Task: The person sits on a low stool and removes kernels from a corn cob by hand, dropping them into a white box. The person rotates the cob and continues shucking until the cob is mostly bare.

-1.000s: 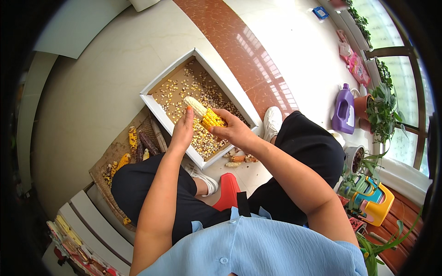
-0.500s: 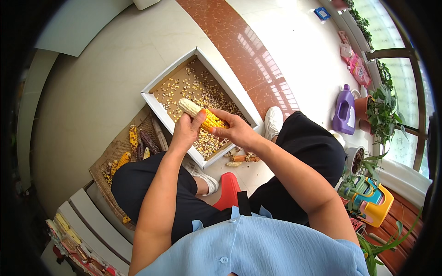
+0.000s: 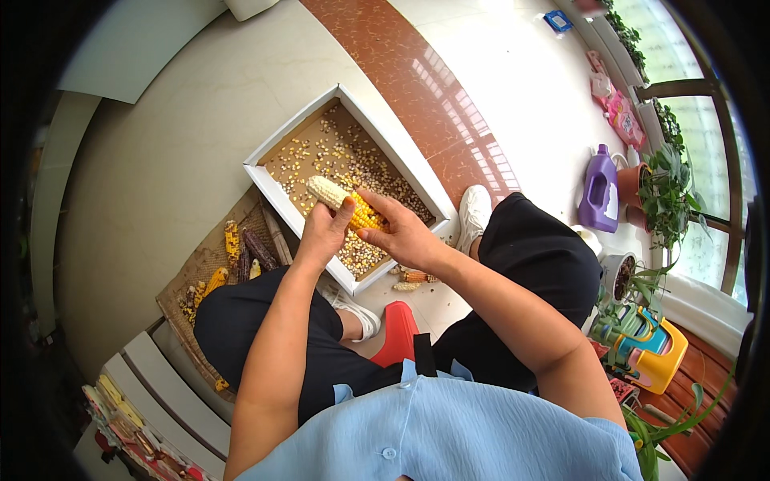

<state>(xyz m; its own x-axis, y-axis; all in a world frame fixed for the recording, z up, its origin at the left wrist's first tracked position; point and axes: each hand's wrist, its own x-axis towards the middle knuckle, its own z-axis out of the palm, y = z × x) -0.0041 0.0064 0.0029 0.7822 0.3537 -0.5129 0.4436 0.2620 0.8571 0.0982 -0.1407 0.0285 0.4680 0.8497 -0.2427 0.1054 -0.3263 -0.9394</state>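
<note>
I judge shelling is midway: my left hand [image 3: 322,234] grips the corn cob [image 3: 346,203], right hand [image 3: 405,236] fingers pinching kernels over the white tray [image 3: 273,156]; next needs turning it.

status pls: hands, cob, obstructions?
Left hand and right hand both grip the corn cob. Cob half stripped, over the kernel tray. Nothing in the way.

Two hands, left [image 3: 321,234] and right [image 3: 403,235], hold one corn cob [image 3: 345,202]. There is one white box [image 3: 265,154] and one purple jug [image 3: 598,192]. One white shoe [image 3: 475,210] shows by the box.
</note>
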